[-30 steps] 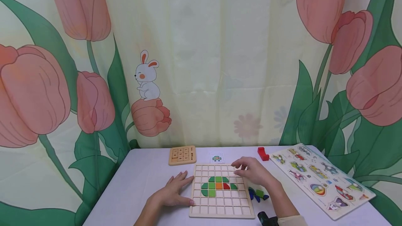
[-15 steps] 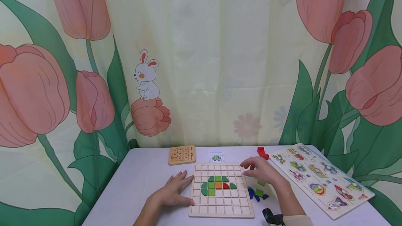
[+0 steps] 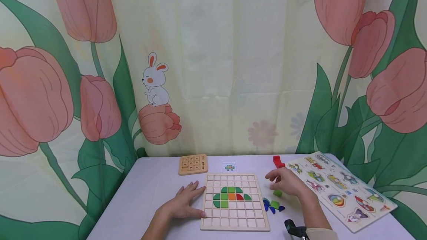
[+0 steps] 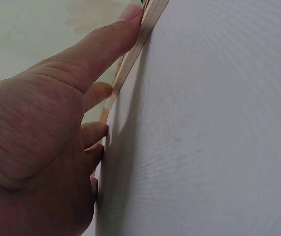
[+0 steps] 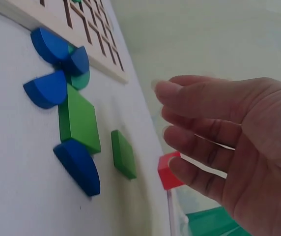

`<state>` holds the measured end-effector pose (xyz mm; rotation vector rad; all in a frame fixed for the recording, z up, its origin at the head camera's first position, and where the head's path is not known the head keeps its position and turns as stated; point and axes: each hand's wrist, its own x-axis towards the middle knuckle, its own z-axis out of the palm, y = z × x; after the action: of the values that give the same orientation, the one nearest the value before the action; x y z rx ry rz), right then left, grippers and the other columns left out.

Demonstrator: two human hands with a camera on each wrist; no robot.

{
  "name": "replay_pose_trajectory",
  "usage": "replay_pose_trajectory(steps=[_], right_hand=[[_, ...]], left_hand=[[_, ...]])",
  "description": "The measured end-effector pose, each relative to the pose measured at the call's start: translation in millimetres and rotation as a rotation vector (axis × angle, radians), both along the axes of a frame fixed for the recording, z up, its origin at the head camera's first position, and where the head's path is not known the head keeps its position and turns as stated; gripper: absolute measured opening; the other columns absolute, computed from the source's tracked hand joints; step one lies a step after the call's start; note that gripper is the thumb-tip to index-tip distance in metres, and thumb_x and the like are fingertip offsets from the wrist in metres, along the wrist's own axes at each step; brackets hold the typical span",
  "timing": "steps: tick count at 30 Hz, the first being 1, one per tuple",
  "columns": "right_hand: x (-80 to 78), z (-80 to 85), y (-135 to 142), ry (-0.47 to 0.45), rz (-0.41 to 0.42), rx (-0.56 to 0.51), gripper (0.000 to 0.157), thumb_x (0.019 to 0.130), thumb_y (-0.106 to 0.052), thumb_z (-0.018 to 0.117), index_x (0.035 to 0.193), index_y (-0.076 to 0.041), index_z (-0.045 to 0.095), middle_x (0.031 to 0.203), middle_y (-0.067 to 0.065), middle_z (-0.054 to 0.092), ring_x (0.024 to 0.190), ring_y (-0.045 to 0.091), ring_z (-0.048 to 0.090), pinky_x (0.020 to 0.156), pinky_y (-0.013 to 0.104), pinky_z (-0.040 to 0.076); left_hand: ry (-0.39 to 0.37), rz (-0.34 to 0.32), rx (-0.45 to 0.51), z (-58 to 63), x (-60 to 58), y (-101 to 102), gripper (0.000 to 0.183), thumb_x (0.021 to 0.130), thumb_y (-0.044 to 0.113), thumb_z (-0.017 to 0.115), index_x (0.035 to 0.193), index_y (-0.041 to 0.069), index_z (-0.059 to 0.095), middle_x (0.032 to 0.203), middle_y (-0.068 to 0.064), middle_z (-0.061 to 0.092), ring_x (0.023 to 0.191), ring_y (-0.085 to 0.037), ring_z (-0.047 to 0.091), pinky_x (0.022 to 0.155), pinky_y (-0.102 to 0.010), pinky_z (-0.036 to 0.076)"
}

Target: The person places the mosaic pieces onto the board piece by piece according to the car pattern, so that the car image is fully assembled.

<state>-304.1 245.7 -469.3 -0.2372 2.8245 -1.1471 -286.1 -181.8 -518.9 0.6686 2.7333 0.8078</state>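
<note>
My left hand (image 3: 181,203) rests at the left edge of a wooden grid board (image 3: 235,223), fingers spread, thumb on the frame. In the left wrist view my thumb (image 4: 113,42) lies along that edge. Green pieces, an orange square (image 3: 232,197) and a red piece (image 3: 240,197) sit in the grid. My right hand (image 3: 287,183) hovers right of the board with loosely bent fingers and nothing between them. Below it lie two green squares (image 5: 79,118), one apart from the other, and several blue rounded pieces (image 5: 49,44), partly over a darker green piece (image 5: 79,79).
Behind the board lie a small pattern card (image 3: 229,167) and a wooden number board (image 3: 193,165). A red block (image 3: 278,162) stands at the back right, next to a large picture puzzle board (image 3: 343,192). A tulip-print curtain (image 3: 213,66) hangs behind the table.
My right hand has moved right and slightly down, from over the board's upper right corner to beside it. A green square has come into view beneath it. My left hand stays put.
</note>
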Motion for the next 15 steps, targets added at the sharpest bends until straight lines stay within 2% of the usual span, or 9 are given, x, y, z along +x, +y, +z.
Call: replay_pose_trajectory(steps=[8,15], right_hand=[[-0.8,-5.1,12.2,-0.026,-0.002,0.01,0.033,0.082,-0.001,0.083,0.115,-0.007,0.078,0.101,0.006,0.072,0.088,0.019,0.059,0.075,0.031,0.054],[-2.3,-12.2,20.8,-0.086,0.009,0.018,0.032,0.079,0.003,0.085,0.109,-0.006,0.079,0.095,0.004,0.071,0.088,0.02,0.058,0.077,0.031,0.053]], left_hand=[[-0.009,0.004,0.002,0.6,1.4,0.3,0.098,0.078,0.061,0.084,0.159,0.02,0.045,0.171,-0.02,0.025,0.16,-0.043,0.017,0.127,-0.069,0.006],[-0.005,0.007,-0.007,0.5,0.3,0.8,0.098,0.078,0.062,0.084,0.159,0.022,0.045,0.171,-0.019,0.026,0.16,-0.042,0.017,0.127,-0.069,0.007]])
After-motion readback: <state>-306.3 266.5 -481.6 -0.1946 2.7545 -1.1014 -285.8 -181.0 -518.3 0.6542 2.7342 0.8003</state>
